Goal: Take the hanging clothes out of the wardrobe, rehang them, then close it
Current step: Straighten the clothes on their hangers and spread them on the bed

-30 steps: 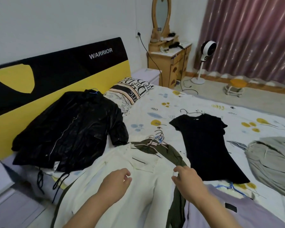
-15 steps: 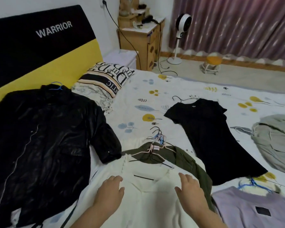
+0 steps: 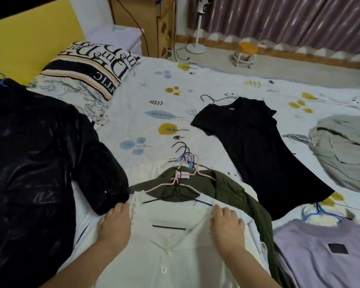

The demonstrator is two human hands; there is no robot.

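Observation:
A white button shirt (image 3: pixel 175 256) lies on the bed (image 3: pixel 146 104) right in front of me, with a black hanger (image 3: pixel 168 227) showing in its neck. My left hand (image 3: pixel 114 225) rests flat on its left shoulder and my right hand (image 3: pixel 227 229) on its right shoulder. Under the shirt lies an olive ribbed garment (image 3: pixel 218 183), topped by a bunch of hangers (image 3: pixel 185 161). Spread around are a shiny black jacket (image 3: pixel 29 163), a black dress (image 3: pixel 252 146), a lilac top (image 3: pixel 320 256) and a grey garment (image 3: pixel 345 150). The wardrobe is out of view.
A lettered pillow (image 3: pixel 92 65) sits by the yellow headboard (image 3: pixel 29 38). Beyond the bed stand a white nightstand (image 3: pixel 121 36), a wooden dresser (image 3: pixel 154 23), a fan's stand (image 3: pixel 195 46) and a small orange stool (image 3: pixel 245 53) before the curtain (image 3: pixel 289 19).
My view has dipped and moved closer to the bed. Both hands have slid forward up the white shirt, from its chest to its shoulders, and flattened out.

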